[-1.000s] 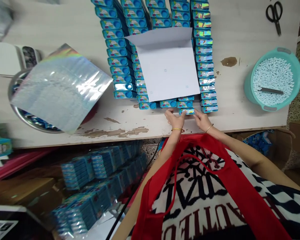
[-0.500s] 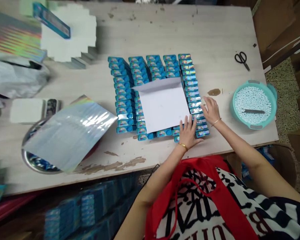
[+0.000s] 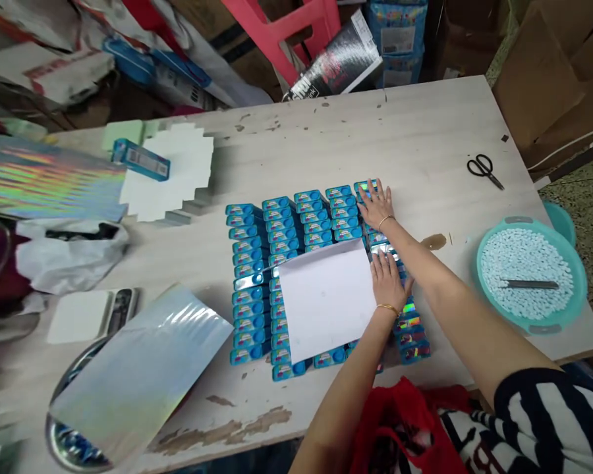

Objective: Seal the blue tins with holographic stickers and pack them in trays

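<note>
Rows of small blue boxes [image 3: 248, 311] stand close together on the table, their printed ends facing up. Across the middle rows lies a white sheet or open tray [image 3: 326, 299] with a folded-up far edge. My left hand [image 3: 390, 283] is spread beside the sheet's right edge, fingers on the rightmost row of boxes [image 3: 415, 337]. Farther up that same row, my right hand [image 3: 375, 205] rests with fingers stretched over the far-end boxes. Neither hand is gripping anything.
Right of the boxes are scissors [image 3: 484, 171] and a teal basin [image 3: 484, 289] of white pellets with a dark strip [image 3: 531, 284]. To the left lie a shiny sheet [image 3: 143, 375] over a metal bowl [image 3: 54, 434], a white scale [image 3: 82, 317], and stacked white card [image 3: 178, 158].
My right hand has moved along the rightmost row to its far end. My left hand has shifted from the sheet's near corner to its right side. The camera view has tilted up.
</note>
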The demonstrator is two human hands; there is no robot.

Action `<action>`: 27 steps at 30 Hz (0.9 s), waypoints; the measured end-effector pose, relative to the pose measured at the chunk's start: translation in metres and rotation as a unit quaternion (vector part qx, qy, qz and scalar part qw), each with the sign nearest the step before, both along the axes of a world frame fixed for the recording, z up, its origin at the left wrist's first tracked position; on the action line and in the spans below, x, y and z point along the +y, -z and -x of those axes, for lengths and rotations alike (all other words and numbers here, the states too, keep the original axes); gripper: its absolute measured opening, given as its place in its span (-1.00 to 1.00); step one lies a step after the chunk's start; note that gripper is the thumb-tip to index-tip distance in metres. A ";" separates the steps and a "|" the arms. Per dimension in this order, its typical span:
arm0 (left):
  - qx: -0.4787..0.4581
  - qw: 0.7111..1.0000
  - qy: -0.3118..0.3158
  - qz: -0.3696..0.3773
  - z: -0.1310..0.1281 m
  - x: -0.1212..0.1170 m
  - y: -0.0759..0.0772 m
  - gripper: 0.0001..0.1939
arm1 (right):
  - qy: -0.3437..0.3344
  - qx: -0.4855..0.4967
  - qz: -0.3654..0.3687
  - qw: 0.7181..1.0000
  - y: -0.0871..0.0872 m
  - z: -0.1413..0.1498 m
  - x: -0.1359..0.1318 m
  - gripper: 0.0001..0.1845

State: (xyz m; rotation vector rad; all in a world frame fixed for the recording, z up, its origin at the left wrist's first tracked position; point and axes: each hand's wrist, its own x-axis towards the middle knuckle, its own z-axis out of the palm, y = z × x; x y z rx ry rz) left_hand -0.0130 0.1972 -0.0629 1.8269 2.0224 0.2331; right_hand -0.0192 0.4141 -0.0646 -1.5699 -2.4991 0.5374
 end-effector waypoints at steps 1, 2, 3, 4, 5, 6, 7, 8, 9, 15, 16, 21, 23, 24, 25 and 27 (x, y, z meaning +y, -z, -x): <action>0.005 1.000 0.000 0.005 0.002 0.006 0.002 -0.03 | -0.002 0.001 0.003 1.000 0.004 0.004 0.004 -0.32; 0.009 1.000 0.000 0.011 0.004 0.011 0.004 -0.01 | -0.003 0.004 0.007 1.000 0.007 0.007 0.006 -0.31; 0.012 1.000 -0.002 0.017 0.004 0.013 0.005 0.01 | -0.001 0.006 0.011 1.000 0.010 0.008 0.006 -0.31; 0.014 1.000 -0.004 0.022 0.004 0.014 0.005 0.02 | 0.002 0.009 0.016 1.000 0.012 0.009 0.006 -0.31; 0.014 1.000 -0.006 0.027 0.004 0.015 0.005 0.02 | 0.004 0.011 0.020 1.000 0.013 0.009 0.006 -0.31; 0.013 0.999 -0.007 0.031 0.003 0.014 0.005 0.02 | 0.006 0.011 0.024 1.000 0.013 0.009 0.005 -0.31; 0.011 0.999 -0.009 0.033 0.002 0.014 0.005 0.03 | 0.007 0.010 0.028 1.000 0.013 0.009 0.004 -0.31; 0.009 0.999 -0.010 0.034 0.002 0.013 0.005 0.03 | 0.007 0.009 0.029 1.000 0.013 0.009 0.004 -0.32; 0.006 0.999 -0.011 0.033 0.001 0.012 0.005 0.03 | 0.007 0.008 0.030 0.999 0.013 0.009 0.003 -0.32; -0.010 1.000 -0.009 0.010 -0.005 0.012 0.010 0.02 | 0.001 0.023 0.019 1.000 0.016 0.004 0.003 -0.35; -0.012 1.000 -0.009 0.006 -0.008 0.012 0.011 0.02 | -0.001 0.023 0.018 1.000 0.017 0.002 0.004 -0.35; -0.029 1.000 0.006 0.006 -0.028 0.015 0.010 0.06 | 0.005 0.023 0.013 1.000 0.021 -0.022 0.007 -0.34; -0.044 0.999 0.021 0.010 -0.039 0.016 0.009 0.07 | 0.020 0.024 0.001 1.000 0.023 -0.041 0.009 -0.33; -0.054 0.998 0.030 0.012 -0.046 0.017 0.009 0.07 | 0.030 0.021 -0.007 0.999 0.025 -0.053 0.010 -0.33; -0.064 0.997 0.040 0.013 -0.053 0.017 0.009 0.06 | 0.042 0.017 -0.014 0.999 0.026 -0.066 0.011 -0.33; -0.084 0.995 0.058 0.016 -0.070 0.019 0.008 0.04 | 0.062 0.005 -0.023 0.998 0.029 -0.094 0.014 -0.32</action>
